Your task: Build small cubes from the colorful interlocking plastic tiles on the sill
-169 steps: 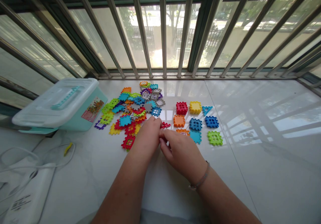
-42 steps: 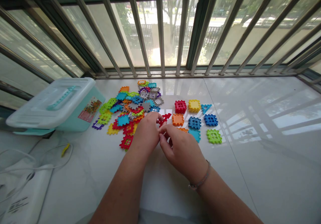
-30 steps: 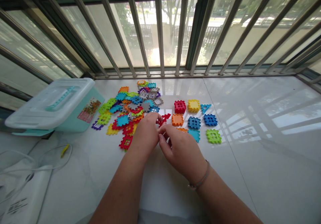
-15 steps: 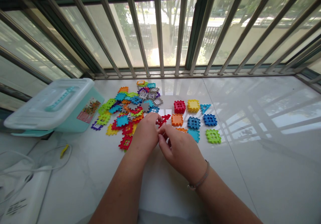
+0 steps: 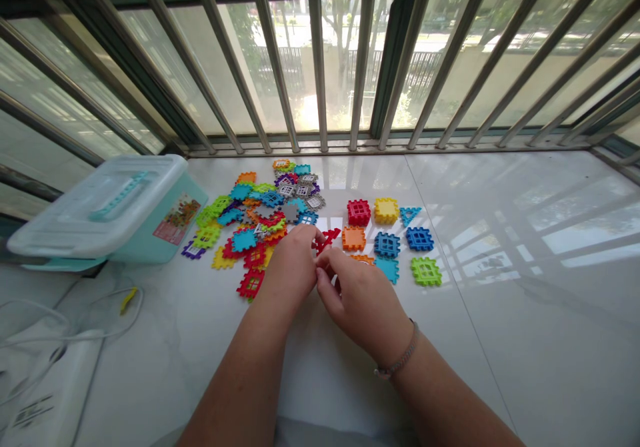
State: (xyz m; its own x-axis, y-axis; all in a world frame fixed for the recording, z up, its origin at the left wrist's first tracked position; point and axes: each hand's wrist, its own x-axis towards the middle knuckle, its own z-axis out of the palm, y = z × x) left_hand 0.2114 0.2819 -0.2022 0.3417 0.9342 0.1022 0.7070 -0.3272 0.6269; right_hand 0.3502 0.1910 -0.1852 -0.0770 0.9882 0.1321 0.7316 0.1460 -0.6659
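My left hand [image 5: 295, 257] and my right hand [image 5: 363, 293] meet at the middle, fingers bent and pinched close together. A red notched plastic building piece [image 5: 329, 239] shows just beyond the fingertips, pinched between both hands and partly covered by them. To the left lies a heap of interlocking plastic pieces in many colours, with a light-blue piece [image 5: 244, 240] and a red window piece [image 5: 250, 283] close to my left hand. Beyond my right hand sit an orange square block [image 5: 354, 238], a dark-blue window block [image 5: 387, 244] and a flat cyan piece [image 5: 387, 269].
Farther right are a red block [image 5: 359, 212], a yellow block [image 5: 385, 211], a blue triangle [image 5: 410, 216], another blue block [image 5: 419, 238] and a green piece [image 5: 426, 271]. A lidded teal box [image 5: 150, 233] stands left, near a white power strip [image 5: 60, 387]. Metal bars [image 5: 316, 67] line the window.
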